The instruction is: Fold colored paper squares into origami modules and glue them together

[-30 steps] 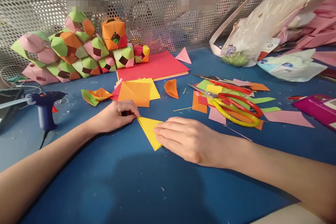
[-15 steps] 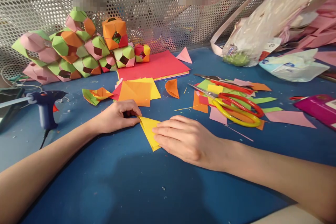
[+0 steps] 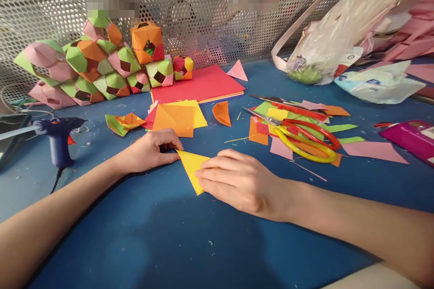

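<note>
Yellow folded paper (image 3: 190, 167) lies on the blue tabletop (image 3: 203, 253) between my hands, one corner pinched narrowly by my left hand (image 3: 152, 151). My right hand (image 3: 240, 180) is laid flat, fingers extended side by side over the paper's right part; I cannot tell where its thumb is.

Toward me, the tabletop stretches back from both hands, carrying a shadow and small specks. Its near edge slants past below my right forearm. At the far side, a perforated metal panel (image 3: 203, 9) stands upright and bounds my reach.

Just beyond my left hand are orange and yellow sheets (image 3: 174, 119), with a red-topped stack (image 3: 203, 83) farther out. A glue gun (image 3: 60, 142) stands left of that hand, and folded paper balls (image 3: 91, 49) are piled beyond it. Past my right hand, scissors (image 3: 294, 122) lie over paper scraps (image 3: 281, 148), in the way on that side; a plastic bag (image 3: 339, 31) sits farther off.
</note>
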`<action>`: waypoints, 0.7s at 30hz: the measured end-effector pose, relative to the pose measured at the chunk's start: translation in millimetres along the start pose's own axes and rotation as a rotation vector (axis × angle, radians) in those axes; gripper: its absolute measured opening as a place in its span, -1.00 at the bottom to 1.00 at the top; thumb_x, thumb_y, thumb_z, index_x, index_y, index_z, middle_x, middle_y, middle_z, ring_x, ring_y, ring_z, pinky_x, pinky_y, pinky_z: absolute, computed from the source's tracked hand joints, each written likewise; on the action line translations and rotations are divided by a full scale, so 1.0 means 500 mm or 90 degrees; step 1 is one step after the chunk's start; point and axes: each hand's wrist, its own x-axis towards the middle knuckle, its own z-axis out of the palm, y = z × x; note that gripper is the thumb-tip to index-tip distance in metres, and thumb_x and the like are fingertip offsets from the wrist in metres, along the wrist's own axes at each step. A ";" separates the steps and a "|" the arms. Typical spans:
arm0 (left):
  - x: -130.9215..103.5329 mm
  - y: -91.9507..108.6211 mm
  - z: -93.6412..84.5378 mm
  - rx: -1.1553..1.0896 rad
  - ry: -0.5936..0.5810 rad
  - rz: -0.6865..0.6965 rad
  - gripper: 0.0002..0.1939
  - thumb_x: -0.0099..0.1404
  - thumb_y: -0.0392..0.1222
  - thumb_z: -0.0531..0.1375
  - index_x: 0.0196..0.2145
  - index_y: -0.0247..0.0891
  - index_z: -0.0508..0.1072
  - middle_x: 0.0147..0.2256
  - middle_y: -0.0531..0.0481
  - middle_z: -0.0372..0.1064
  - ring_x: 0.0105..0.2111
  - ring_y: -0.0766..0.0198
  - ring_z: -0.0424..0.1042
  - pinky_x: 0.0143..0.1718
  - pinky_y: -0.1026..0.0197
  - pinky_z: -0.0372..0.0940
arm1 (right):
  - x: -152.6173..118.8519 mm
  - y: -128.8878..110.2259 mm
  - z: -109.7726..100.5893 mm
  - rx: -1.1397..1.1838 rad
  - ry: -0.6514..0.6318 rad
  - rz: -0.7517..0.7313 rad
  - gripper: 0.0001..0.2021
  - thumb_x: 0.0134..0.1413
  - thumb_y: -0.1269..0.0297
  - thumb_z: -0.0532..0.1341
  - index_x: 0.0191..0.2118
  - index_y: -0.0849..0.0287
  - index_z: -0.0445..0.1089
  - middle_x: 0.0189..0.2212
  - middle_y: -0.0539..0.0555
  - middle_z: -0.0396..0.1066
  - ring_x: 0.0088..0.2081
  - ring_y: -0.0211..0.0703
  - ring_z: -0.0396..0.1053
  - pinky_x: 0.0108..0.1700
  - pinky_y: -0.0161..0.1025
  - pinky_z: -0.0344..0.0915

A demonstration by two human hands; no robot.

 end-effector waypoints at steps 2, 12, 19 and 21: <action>0.000 -0.001 0.000 0.001 -0.002 0.000 -0.91 0.20 -0.31 0.15 -0.30 -0.28 0.42 -0.33 0.00 0.35 -0.34 0.33 0.32 -0.29 0.26 0.26 | 0.000 -0.001 -0.001 0.003 -0.001 -0.001 -0.87 0.11 0.53 0.14 -0.34 0.25 0.43 -0.30 0.03 0.53 -0.25 -0.20 0.41 -0.24 -0.23 0.25; 0.001 -0.004 -0.001 0.000 -0.007 0.011 -0.90 0.20 -0.30 0.14 -0.30 -0.28 0.42 -0.32 -0.01 0.35 -0.32 0.32 0.33 -0.27 0.24 0.27 | -0.005 -0.002 -0.002 0.009 -0.053 0.002 -0.85 0.15 0.51 0.11 -0.29 0.23 0.42 -0.29 0.05 0.51 -0.21 -0.19 0.38 -0.21 -0.21 0.22; 0.002 -0.002 -0.002 -0.002 -0.006 0.004 -0.91 0.20 -0.29 0.14 -0.31 -0.28 0.42 -0.33 -0.01 0.36 -0.33 0.32 0.34 -0.28 0.25 0.26 | -0.002 -0.003 -0.010 0.011 -0.098 -0.009 -0.82 0.18 0.44 0.08 -0.29 0.22 0.44 -0.29 0.11 0.50 -0.19 -0.15 0.38 -0.19 -0.17 0.21; 0.002 -0.002 -0.002 -0.008 -0.004 -0.002 -0.91 0.20 -0.29 0.15 -0.31 -0.28 0.42 -0.32 -0.01 0.37 -0.33 0.32 0.34 -0.27 0.25 0.27 | 0.000 -0.006 -0.014 0.022 -0.116 -0.003 -0.82 0.19 0.41 0.08 -0.27 0.23 0.44 -0.28 0.13 0.50 -0.19 -0.14 0.38 -0.18 -0.15 0.22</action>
